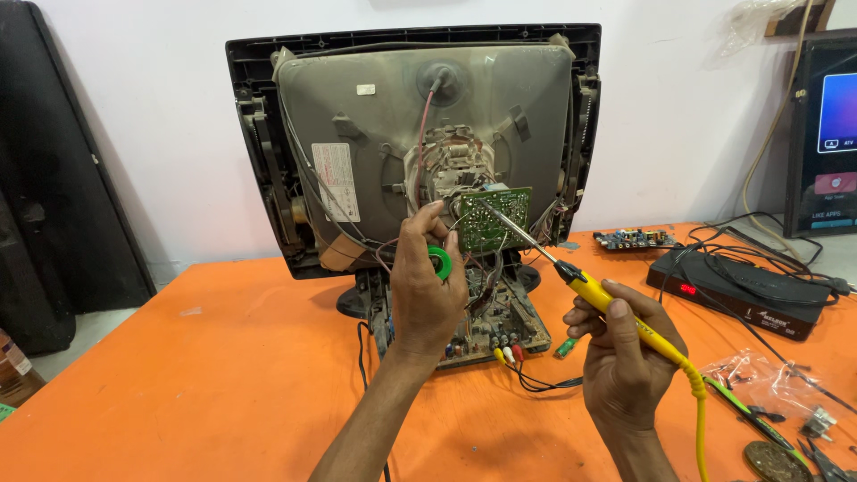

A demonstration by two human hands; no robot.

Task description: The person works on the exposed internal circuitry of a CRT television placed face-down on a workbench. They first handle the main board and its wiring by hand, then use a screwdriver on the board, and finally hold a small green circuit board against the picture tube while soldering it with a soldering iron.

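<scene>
**Soldering at the tube's neck board**

We have the television (411, 152) standing open at the back on the orange table (223, 357), its main circuit board (491, 326) pulled out. Our left hand (427, 286) grips a green solder spool (439, 262); our right hand (625, 357) is closed around the yellow soldering iron (594, 295), tip on the small green neck board (489, 219). By our judgement, the joint is in progress and the rear cover is yet to go back. A white rectangular label (337, 181) sits left on the grey tube; a small white sticker (365, 89) sits higher.
</scene>
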